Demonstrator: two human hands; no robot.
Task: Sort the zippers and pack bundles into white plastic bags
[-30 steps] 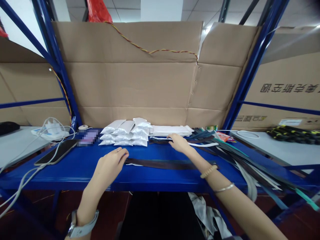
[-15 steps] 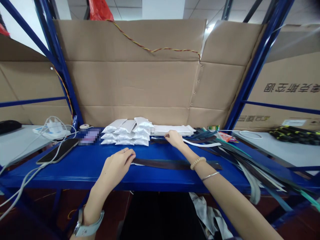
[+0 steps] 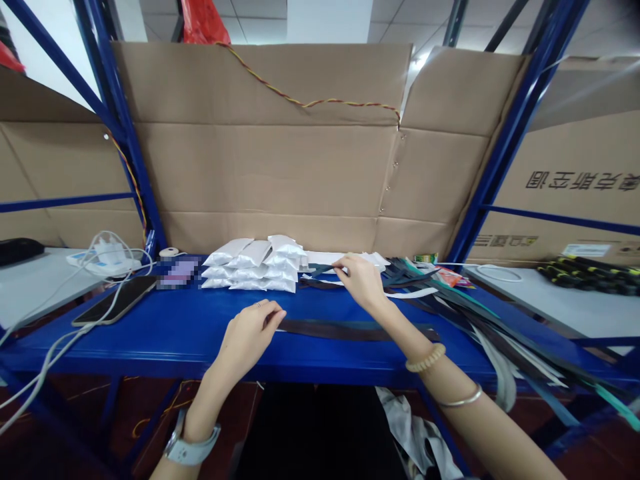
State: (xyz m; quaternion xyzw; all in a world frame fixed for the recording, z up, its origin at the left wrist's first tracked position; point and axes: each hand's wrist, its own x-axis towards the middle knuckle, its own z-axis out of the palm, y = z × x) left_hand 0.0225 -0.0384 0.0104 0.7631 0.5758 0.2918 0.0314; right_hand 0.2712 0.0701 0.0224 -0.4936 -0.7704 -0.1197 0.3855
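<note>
My left hand rests on the blue shelf, fingers curled over the left end of a long dark strip lying flat. My right hand is raised a little above the shelf, pinching the end of a dark teal strip and lifting it from the pile of strips on the right. Stacked white packets lie just left of that hand, with flat white bags behind it.
A phone with white cables and a charger lies at the left. A tape roll stands by the blue post. Cardboard walls the back. Grey tables flank the shelf; black-and-yellow tools lie on the right one.
My right hand has lifted off the shelf with the end of a teal strip pinched in it. My left hand slid slightly right along the dark strip.
</note>
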